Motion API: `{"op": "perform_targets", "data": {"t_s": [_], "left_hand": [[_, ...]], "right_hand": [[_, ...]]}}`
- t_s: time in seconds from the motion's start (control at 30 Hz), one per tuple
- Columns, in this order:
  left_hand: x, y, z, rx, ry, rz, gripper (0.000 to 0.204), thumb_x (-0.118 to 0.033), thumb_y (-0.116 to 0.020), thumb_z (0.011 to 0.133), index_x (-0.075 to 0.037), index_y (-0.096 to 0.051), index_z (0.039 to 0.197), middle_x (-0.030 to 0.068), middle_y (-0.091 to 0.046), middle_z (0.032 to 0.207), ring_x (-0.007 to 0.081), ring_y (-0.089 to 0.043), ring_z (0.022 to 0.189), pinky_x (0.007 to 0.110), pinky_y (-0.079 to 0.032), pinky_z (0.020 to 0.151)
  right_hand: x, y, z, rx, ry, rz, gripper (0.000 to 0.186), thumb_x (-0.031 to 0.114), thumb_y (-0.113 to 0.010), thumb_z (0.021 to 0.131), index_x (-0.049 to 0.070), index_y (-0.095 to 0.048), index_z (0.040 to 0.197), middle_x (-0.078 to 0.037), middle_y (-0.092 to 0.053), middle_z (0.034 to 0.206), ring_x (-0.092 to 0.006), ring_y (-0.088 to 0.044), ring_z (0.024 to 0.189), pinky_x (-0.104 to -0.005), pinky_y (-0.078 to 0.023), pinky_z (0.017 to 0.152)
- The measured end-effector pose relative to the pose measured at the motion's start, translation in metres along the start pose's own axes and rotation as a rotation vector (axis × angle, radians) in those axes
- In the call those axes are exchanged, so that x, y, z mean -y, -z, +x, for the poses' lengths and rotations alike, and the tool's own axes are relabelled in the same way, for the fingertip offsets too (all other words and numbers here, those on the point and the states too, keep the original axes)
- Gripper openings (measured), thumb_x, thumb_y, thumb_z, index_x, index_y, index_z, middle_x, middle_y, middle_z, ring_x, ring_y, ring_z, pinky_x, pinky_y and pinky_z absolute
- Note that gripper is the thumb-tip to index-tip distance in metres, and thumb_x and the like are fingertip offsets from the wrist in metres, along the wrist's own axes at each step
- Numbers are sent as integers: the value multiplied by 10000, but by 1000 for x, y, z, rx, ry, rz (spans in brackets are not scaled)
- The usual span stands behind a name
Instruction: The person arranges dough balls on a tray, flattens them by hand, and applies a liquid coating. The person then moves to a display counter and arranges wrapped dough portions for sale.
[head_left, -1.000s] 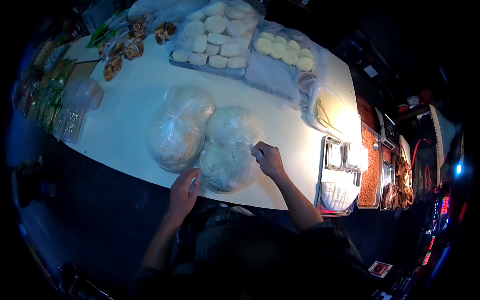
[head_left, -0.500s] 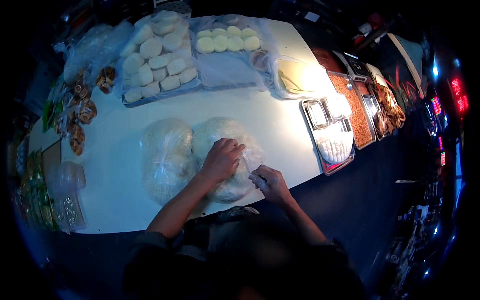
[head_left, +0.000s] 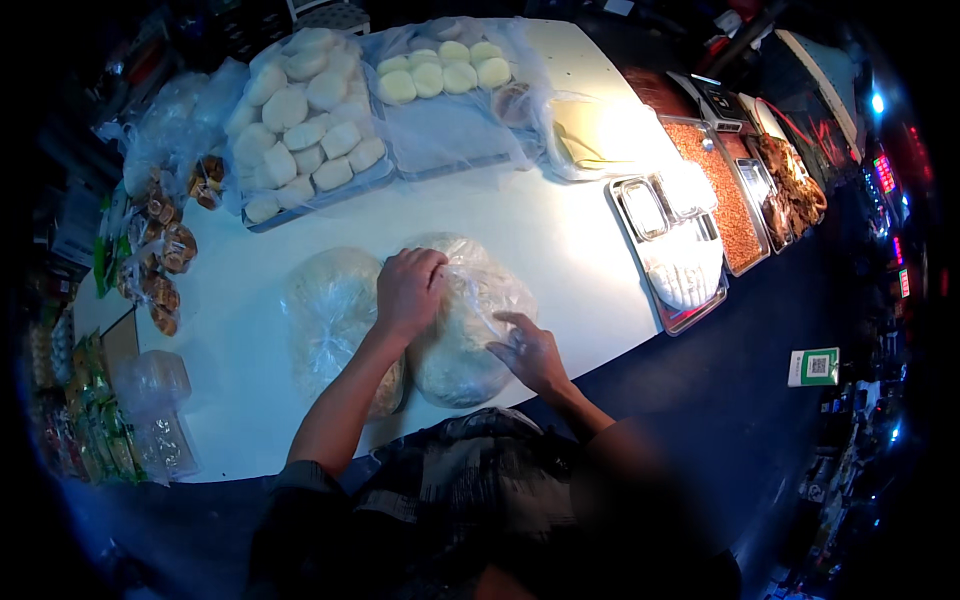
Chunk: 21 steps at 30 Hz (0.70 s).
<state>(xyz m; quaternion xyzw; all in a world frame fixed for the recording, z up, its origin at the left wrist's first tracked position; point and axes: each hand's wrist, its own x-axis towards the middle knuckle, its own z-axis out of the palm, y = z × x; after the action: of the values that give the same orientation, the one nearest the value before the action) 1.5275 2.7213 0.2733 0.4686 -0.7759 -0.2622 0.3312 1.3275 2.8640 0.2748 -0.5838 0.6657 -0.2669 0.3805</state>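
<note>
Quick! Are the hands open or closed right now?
Left hand: curled on the right-side bag; gripping or not, can't tell.
Right hand: open, at the same bag.

Touched bag (head_left: 462, 330): glossy, wrinkled plastic film. Tabletop (head_left: 232, 300): smooth.

The table (head_left: 240, 300) is white. On it, two clear bags (head_left: 465, 365) show off-white contents; on its far part, white rounds (head_left: 285, 107) and pale yellow rounds (head_left: 460, 76). Right of it, reddish-orange granules (head_left: 720, 200); at its near edge, a dark-and-grey checked shirt (head_left: 450, 480).
</note>
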Motion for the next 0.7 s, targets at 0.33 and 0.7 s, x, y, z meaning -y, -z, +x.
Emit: {"op": "perform_targets", "data": {"t_s": [0.33, 0.7], "left_hand": [[58, -21, -5, -218, 596, -595, 563, -424, -547, 979, -10, -577, 1359, 179, -601, 1345, 268, -523, 1309, 363, -348, 1126], [81, -36, 75, 539, 861, -203, 786, -669, -539, 902, 21, -639, 1266, 162, -691, 1176, 261, -657, 1058, 351, -483, 963]], "right_hand": [[-77, 20, -54, 268, 69, -253, 362, 389, -760, 858, 40, -705, 938, -166, -700, 792, -355, -690, 729, -438, -542, 691], [-82, -39, -57, 111, -253, 173, 580, 363, -811, 844, -49, -570, 1174, -225, -695, 1009, -282, -700, 896, -393, -561, 757]]}}
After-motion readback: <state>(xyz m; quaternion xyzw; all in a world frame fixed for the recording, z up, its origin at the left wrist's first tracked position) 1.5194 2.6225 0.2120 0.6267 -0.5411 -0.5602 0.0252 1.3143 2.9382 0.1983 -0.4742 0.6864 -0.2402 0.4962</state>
